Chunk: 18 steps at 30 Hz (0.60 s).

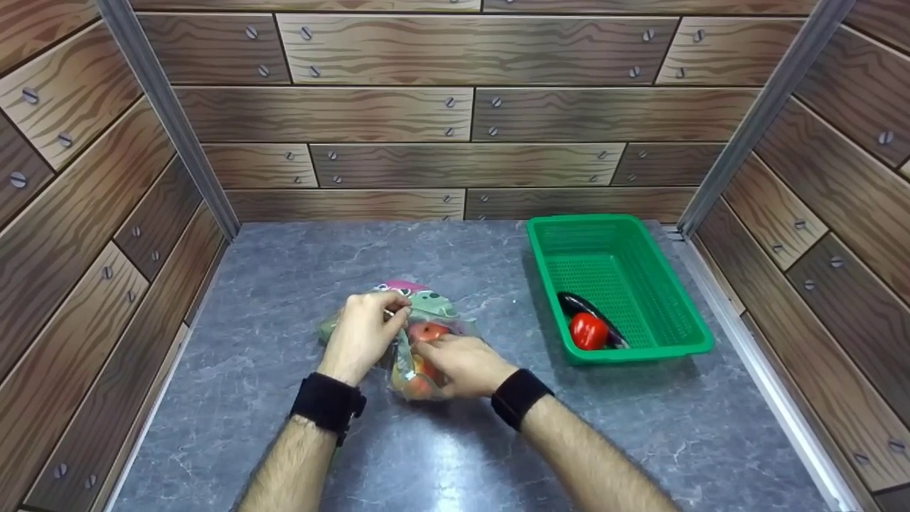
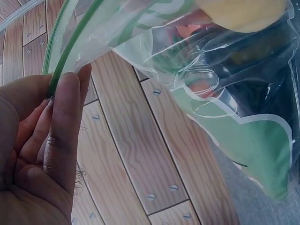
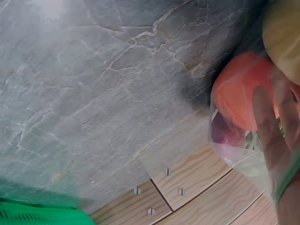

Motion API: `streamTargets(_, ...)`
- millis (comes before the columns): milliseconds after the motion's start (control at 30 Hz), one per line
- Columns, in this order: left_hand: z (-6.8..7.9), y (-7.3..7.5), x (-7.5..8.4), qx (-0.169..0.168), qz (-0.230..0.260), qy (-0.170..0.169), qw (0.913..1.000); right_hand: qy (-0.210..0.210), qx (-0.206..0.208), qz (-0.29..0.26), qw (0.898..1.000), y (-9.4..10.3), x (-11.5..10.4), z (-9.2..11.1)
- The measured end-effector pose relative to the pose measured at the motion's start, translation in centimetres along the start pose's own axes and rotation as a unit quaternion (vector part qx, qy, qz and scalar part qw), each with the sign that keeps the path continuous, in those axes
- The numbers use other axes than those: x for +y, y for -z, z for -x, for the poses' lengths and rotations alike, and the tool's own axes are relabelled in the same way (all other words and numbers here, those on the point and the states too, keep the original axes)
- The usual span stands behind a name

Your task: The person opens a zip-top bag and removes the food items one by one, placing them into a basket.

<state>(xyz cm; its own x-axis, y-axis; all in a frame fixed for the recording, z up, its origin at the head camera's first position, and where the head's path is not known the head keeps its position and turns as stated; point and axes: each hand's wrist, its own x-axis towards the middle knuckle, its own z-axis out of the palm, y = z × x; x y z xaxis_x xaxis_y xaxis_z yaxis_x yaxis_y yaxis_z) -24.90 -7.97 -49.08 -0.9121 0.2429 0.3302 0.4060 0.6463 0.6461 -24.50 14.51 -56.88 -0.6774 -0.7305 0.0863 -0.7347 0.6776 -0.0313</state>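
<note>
The grey tabletop [image 1: 270,284] carries a stiff-looking green basket [image 1: 647,354] at the far right and, left of it near the middle, a clear plastic bag [image 1: 434,306] of produce. The bag's film looks thin, slick and limp, so it likely folds under any push, while the load inside probably makes it bottom-heavy; the mouth's edge seems the surest hold. The left hand [image 1: 362,331] pinches that edge between thumb and fingertips. The right hand [image 1: 466,364] is inside the bag, its fingers fairly straight against the fruit; whether the thumb closes on anything I cannot tell. In the basket's near left part lie a dark eggplant [image 1: 574,302], smooth and likely slippery, best held round its middle, and beside it a glossy red vegetable [image 1: 589,331]. Within the bag, a round reddish fruit [image 3: 239,93] looks firm but bruisable and probably wants a cupped grip around its sides. Smallest is the green zip strip [image 2: 70,49] at the mouth, bendy but stiffer than the film.
</note>
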Motion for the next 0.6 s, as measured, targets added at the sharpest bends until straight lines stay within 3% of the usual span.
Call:
streamTargets(133,-0.2,0.3,0.3,0.005,0.006,0.004,1.0,-0.002,0.004,-0.018,1.0,1.0,0.2,0.4)
streamTargets(400,-0.4,0.8,0.8,0.015,0.023,0.0,0.9996,0.004,0.041,-0.112,0.993,3.0,1.1,1.3)
streamTargets(600,-0.4,1.0,1.1,0.018,0.028,-0.008,0.9994,-0.01,0.031,-0.138,0.99,4.3,1.8,2.3)
